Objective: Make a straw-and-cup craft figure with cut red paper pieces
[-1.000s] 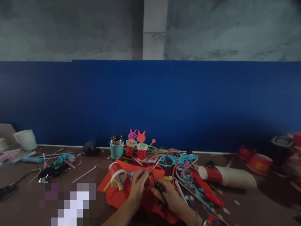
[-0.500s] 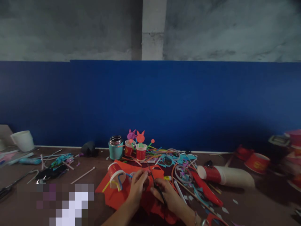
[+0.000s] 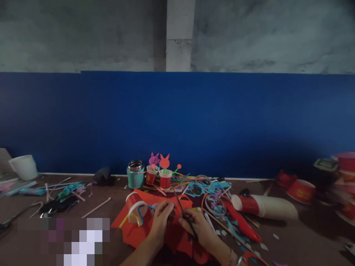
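Note:
My left hand (image 3: pixel 160 221) pinches a piece of red paper (image 3: pixel 177 232) that lies over a larger orange-red sheet (image 3: pixel 133 231) on the brown table. My right hand (image 3: pixel 198 229) grips dark scissors (image 3: pixel 184 212) whose blades point up and away, right beside the left fingers. A red paper cup (image 3: pixel 135 205) on its side with coloured straws sits just left of my left hand.
Behind the hands stand a teal jar (image 3: pixel 135 174) and two small red cups (image 3: pixel 165 179) with paper animal toppers. Straws and paper scraps (image 3: pixel 210 192) litter the right side, beside a lying stack of red-and-white cups (image 3: pixel 263 207). A white cup (image 3: pixel 23 167) stands far left; red bowls (image 3: pixel 301 190) sit far right.
The view has shifted slightly, so the scene sits a little further left. Both hands stay together on the red paper, with the scissors barely moved.

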Action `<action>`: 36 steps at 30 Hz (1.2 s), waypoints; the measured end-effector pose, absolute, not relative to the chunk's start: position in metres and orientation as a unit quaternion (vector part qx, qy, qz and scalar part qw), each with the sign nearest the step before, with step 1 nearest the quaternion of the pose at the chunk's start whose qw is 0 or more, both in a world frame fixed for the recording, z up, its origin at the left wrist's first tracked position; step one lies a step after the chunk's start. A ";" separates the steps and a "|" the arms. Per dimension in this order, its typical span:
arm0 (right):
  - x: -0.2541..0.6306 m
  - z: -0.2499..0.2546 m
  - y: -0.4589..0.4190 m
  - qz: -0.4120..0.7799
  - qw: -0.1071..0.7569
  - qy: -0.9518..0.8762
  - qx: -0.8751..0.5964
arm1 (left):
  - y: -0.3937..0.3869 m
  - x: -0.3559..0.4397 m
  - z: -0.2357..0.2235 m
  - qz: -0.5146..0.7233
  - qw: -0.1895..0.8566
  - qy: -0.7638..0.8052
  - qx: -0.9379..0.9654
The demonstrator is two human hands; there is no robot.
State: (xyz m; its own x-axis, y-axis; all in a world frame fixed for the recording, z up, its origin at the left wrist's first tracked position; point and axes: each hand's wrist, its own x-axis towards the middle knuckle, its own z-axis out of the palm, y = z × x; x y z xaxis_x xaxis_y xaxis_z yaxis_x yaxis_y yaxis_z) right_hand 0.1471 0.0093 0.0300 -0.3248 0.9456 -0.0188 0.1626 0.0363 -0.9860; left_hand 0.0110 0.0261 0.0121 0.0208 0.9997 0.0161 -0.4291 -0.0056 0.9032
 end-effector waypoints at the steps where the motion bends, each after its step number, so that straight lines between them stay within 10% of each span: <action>1: 0.148 0.031 0.010 0.531 0.385 -0.607 -0.448 | 0.026 0.011 0.012 0.592 0.601 0.365 0.393; 12: 0.147 0.040 0.012 0.579 0.473 -0.515 -0.420 | 0.024 0.019 0.009 0.500 0.617 0.351 0.497; 36: 0.149 0.035 0.006 0.572 0.348 -0.620 -0.408 | 0.032 0.010 0.005 0.587 0.633 0.334 0.377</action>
